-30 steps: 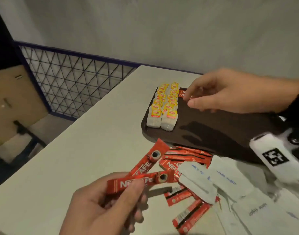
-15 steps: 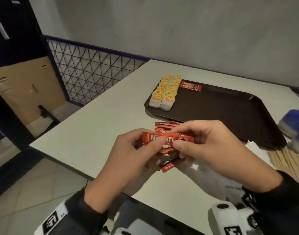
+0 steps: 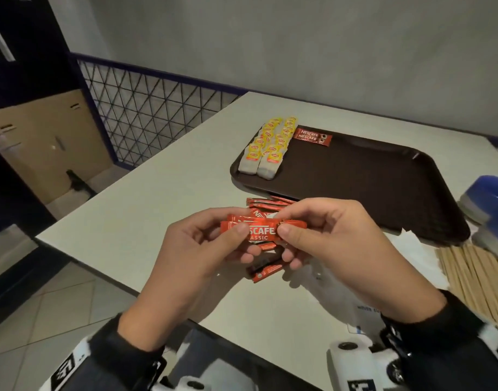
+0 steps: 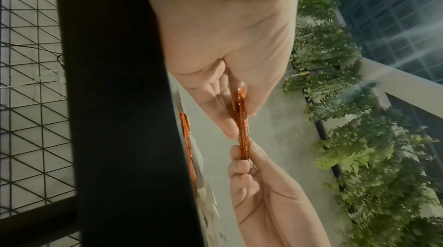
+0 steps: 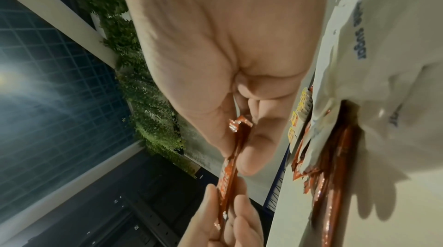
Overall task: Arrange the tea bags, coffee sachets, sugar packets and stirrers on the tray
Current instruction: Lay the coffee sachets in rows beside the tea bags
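Coffee is the step in hand: my left hand (image 3: 191, 249) and right hand (image 3: 335, 244) each pinch an end of thin red coffee sachets (image 3: 263, 231) held short of the dark brown plastic tray (image 3: 369, 179), which I judge belong next beside the red sachets (image 3: 312, 136) already on it.

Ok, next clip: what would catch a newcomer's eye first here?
Both hands, left hand and right hand, pinch red coffee sachets between them, above the white table's near edge. Behind, a dark brown tray holds two neat rows of yellow-tagged tea bags at its left end, with placed sachets beside them.
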Demonstrator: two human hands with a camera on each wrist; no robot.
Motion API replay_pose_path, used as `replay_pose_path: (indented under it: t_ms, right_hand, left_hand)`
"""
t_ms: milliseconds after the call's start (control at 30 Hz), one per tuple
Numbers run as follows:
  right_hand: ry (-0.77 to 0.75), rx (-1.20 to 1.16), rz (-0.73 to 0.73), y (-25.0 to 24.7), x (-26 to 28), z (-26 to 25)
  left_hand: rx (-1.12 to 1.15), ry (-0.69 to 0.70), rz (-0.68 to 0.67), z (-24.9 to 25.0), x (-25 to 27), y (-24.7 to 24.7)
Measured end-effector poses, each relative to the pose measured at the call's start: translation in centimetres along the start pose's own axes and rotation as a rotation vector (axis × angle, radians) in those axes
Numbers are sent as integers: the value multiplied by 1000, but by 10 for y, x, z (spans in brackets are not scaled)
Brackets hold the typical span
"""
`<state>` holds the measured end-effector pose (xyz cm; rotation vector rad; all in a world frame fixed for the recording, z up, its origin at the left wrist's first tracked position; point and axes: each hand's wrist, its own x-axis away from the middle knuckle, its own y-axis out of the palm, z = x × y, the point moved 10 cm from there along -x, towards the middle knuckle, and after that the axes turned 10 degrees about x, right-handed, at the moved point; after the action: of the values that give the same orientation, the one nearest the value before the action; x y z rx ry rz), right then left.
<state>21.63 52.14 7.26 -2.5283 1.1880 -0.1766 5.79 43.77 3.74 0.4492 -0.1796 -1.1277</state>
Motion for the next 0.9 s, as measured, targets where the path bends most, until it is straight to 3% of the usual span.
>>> replay_pose_path:
  t_ms: [333,533,600,700,767,900]
  right_hand:
    - [-88,313,53,-3,6,-14]
    - [-216,693,60,9,7,-41]
    - [-230,880,-30,20,5,-51]
    - [-153,1124,-242,22,-10,-56]
    - [-54,1169,-292,1,-32,-60]
    - [94,1240,-60,-92,-123,-54]
  left_hand:
    - [-105,27,-59,-3,-2,9]
    - [-91,21,-56,-4,0,4]
    - [-54,0,-63,-9,0,4]
    - [-1,-5,-42,-11,0,4]
    - [40,19,5,-7,-1,1]
    - [127,9,76,-5,-4,-8]
